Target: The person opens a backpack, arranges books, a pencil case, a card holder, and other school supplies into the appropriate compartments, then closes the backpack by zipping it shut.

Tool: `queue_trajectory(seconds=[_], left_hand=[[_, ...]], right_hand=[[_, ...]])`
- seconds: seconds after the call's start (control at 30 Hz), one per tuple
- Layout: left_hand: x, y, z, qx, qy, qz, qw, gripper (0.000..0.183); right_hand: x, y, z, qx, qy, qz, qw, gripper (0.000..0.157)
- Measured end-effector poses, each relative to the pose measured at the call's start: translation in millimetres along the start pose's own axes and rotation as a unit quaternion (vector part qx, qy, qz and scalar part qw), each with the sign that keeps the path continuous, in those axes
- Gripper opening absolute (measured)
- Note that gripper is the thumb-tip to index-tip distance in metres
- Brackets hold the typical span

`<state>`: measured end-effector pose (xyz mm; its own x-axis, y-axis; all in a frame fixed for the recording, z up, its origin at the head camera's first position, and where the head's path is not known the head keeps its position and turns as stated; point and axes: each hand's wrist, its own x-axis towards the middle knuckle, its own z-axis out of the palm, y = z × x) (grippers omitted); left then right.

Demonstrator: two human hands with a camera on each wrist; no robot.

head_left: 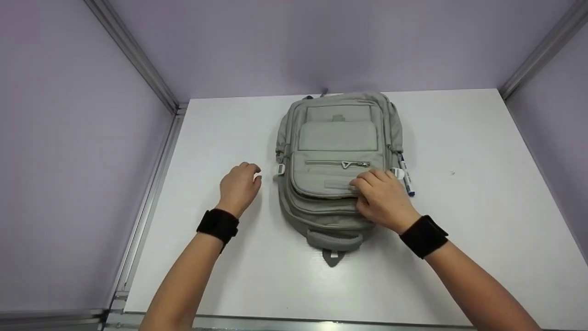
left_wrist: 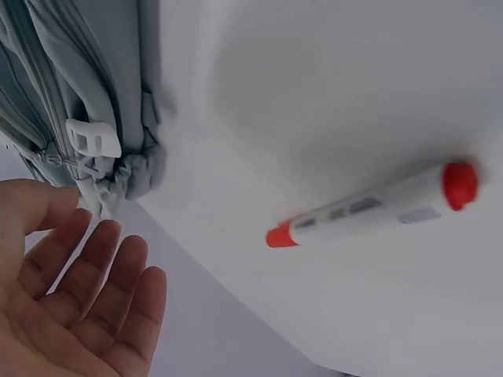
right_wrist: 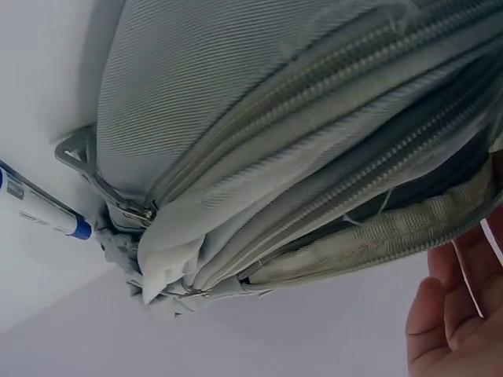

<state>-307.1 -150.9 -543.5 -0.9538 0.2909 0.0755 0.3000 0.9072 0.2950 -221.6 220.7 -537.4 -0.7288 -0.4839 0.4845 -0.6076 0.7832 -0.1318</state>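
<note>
A grey-green backpack point(head_left: 337, 135) lies on the white table, front side up, its carry handle point(head_left: 334, 240) toward the person. My right hand point(head_left: 386, 197) holds the edge of the front pocket point(head_left: 317, 186). In the right wrist view that pocket's zip is undone along its edge point(right_wrist: 377, 228), and some fingers point(right_wrist: 448, 314) lie against the outer fabric. My left hand point(head_left: 240, 186) hovers left of the backpack, fingers loosely bent, holding nothing. A white marker with red ends point(left_wrist: 369, 208) appears near it in the left wrist view; the head view does not show that marker.
A white marker with a blue cap point(head_left: 407, 177) lies against the backpack's right side. White strap buckles point(head_left: 280, 169) sit on its sides. Pale walls point(head_left: 257, 46) with metal framing point(head_left: 138, 55) bound the table point(head_left: 473, 207) at the back and both sides.
</note>
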Motion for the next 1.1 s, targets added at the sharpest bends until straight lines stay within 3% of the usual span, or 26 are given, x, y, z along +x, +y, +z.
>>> queue_trajectory(seconds=[0.13, 0.37, 0.7, 0.83, 1.1], left_hand=[[-22.6, -21.9, -5.7, 0.001, -0.005, -0.047, 0.9989, 0.024], [-47.0, -44.8, 1.3, 0.007, -0.024, -0.108, 0.9938, 0.037], [-57.4, -61.0, 20.3, 0.009, -0.050, -0.155, 0.9866, 0.032], [-59.0, -62.2, 23.4, 0.002, -0.054, -0.159, 0.9858, 0.031], [-63.6, -59.5, 26.8, -0.016, -0.049, -0.163, 0.9853, 0.025]], right_hand=[[-10, 6, -8.5, 0.004, -0.004, 0.036, 0.999, 0.021], [-12, 12, -18.9, 0.004, 0.045, 0.046, 0.998, 0.012], [14, 12, -33.7, 0.025, 0.080, 0.059, 0.995, 0.011], [25, 14, -38.1, 0.040, 0.111, 0.073, 0.990, 0.010], [48, 19, -47.3, 0.033, 0.113, 0.092, 0.989, 0.011]])
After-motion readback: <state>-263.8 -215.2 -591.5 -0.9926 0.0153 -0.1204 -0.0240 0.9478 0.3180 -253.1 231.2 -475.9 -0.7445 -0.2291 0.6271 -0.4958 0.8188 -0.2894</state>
